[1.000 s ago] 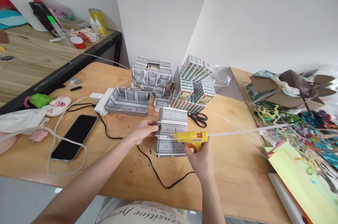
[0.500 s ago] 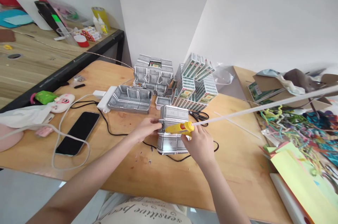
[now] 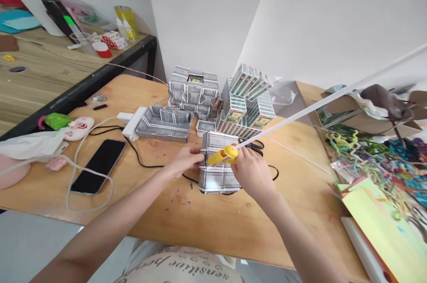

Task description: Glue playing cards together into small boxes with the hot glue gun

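Note:
My right hand (image 3: pixel 253 171) is wrapped round a yellow glue gun (image 3: pixel 223 155), with a long white glue stick (image 3: pixel 316 105) jutting from its back end up to the right. Its nozzle points left and down at a box-like piece built from playing cards (image 3: pixel 220 178). At that piece's left edge my left hand (image 3: pixel 187 161) pinches it with thumb and fingers. Behind it lie an open tray made of cards (image 3: pixel 163 125), a bigger card-built block (image 3: pixel 193 87) and stacked card packs (image 3: pixel 247 103). Black scissors (image 3: pixel 255 145) rest partly hidden behind my right hand.
On the left lie a phone (image 3: pixel 99 166), a white cable (image 3: pixel 75 154) and a white power strip (image 3: pixel 133 125). A black cord (image 3: pixel 143 165) runs under the card piece. Pipe cleaners (image 3: pixel 367 163) and coloured paper (image 3: pixel 380 225) fill the right side. Another glue stick (image 3: pixel 300 156) lies on the table.
The glue gun has shifted slightly left and up and tilted more, so its glue stick rises more steeply. My left hand stays at the card piece's edge.

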A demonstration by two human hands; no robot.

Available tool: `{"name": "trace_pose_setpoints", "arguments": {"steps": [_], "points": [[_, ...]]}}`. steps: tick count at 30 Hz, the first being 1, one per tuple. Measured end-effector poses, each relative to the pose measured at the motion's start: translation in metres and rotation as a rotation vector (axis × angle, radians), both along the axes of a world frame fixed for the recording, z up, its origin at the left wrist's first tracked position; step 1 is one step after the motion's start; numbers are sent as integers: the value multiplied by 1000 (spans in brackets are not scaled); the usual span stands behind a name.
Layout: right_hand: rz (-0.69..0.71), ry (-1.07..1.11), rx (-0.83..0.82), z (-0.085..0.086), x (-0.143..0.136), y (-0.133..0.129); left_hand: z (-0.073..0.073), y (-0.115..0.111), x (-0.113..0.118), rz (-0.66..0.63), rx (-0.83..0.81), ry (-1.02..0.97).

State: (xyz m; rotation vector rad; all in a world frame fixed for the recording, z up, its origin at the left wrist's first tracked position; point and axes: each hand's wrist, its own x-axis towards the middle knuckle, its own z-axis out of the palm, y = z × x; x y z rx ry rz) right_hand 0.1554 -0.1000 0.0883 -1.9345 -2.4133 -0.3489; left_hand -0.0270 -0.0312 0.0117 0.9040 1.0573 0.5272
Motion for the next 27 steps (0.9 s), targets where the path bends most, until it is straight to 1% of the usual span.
{"name": "trace_pose_setpoints", "arguments": {"steps": [9, 15, 20, 27], "points": [[29, -12, -34, -3, 1, -4, -5, -3, -1, 14, -22, -16], [7, -24, -46, -3, 1, -6, -5, -5, -3, 16, -17, -12], [22, -41, -39, -3, 0, -7, -4, -6, -5, 30, -29, -20], [13, -59, -29, -2, -1, -6, 0, -9, -7, 35, -34, -33]]}}
